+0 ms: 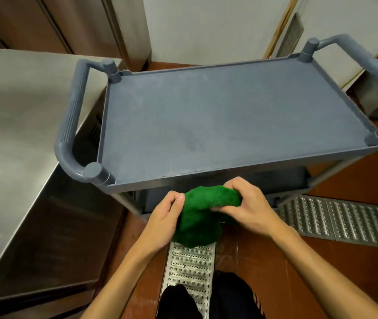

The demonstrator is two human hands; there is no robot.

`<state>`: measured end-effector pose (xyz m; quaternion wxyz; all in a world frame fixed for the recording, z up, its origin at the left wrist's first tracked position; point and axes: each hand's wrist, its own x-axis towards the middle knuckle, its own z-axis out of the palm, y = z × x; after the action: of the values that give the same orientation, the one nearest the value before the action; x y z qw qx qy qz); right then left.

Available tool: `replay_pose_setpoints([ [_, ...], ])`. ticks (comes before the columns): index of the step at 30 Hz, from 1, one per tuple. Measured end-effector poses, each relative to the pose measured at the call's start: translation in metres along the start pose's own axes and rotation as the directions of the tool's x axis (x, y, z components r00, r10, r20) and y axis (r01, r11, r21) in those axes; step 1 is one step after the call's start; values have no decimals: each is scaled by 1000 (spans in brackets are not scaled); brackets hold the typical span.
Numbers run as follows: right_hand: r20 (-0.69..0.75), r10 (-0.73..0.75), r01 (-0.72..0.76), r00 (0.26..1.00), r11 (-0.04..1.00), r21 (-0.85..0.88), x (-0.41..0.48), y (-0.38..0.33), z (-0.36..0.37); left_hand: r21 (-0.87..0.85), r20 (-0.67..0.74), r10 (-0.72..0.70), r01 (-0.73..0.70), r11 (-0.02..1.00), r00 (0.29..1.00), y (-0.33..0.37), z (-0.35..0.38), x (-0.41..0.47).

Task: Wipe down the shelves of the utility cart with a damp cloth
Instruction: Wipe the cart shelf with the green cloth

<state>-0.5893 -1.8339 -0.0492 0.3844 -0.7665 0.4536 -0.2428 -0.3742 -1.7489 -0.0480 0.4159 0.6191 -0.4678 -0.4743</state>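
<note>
Green damp cloth (198, 212) bunched btwn left hand (164, 215) & right hand (245, 203), both pinching it, just in front of cart top shelf (218, 116). Soft, limp; hold by wadded middle.

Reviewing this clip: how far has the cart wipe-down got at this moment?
Nothing looks wiped yet: the cart's top shelf shows dull smudges and no wet streaks. In hand: both hands, left and right, grip the green cloth in front of the cart, over the floor grate, not touching any shelf. Left: the top shelf and the lower shelf, mostly hidden beneath it.
</note>
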Motion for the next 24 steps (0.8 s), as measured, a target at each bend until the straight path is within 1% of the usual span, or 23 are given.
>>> replay_pose_setpoints([
  [2,4,46,-46,999,997,69,6,16,7,-1,-37,49,-49,999,998,-18,7,10],
  [4,-11,13,-12,1000,994,105,11,34,16,-21,-22,90,-90,996,996,-40,12,20],
  [6,6,-32,31,999,990,140,15,53,28,-60,29,123,-122,991,992,-65,16,31],
  [7,31,-45,39,999,986,160,17,63,35,-87,46,147,-143,986,988,-78,19,37],
  [9,139,-70,38,988,975,218,21,84,47,-125,54,205,-197,972,977,-102,24,50],
  [11,264,-102,20,959,954,298,26,105,55,-109,51,276,-269,957,960,-126,29,63],
  [12,292,-110,12,950,948,317,30,115,59,-78,58,316,-311,947,947,-138,30,69],
  [13,288,-118,21,950,948,317,35,126,64,-31,73,358,-356,934,931,-150,32,75],
  [14,250,-127,51,960,955,291,40,136,70,25,93,397,-401,916,913,-162,34,82],
  [15,195,-142,93,970,966,242,46,146,77,75,113,429,-438,896,896,-173,37,87],
  [17,116,-184,165,976,974,156,56,166,93,122,115,473,-485,866,874,-195,42,100],
  [21,93,-335,323,938,938,125,67,202,121,201,47,573,-569,797,818,-237,49,122],
  [24,88,-421,420,903,907,26,77,217,134,300,42,623,-604,738,781,-263,55,136],
])
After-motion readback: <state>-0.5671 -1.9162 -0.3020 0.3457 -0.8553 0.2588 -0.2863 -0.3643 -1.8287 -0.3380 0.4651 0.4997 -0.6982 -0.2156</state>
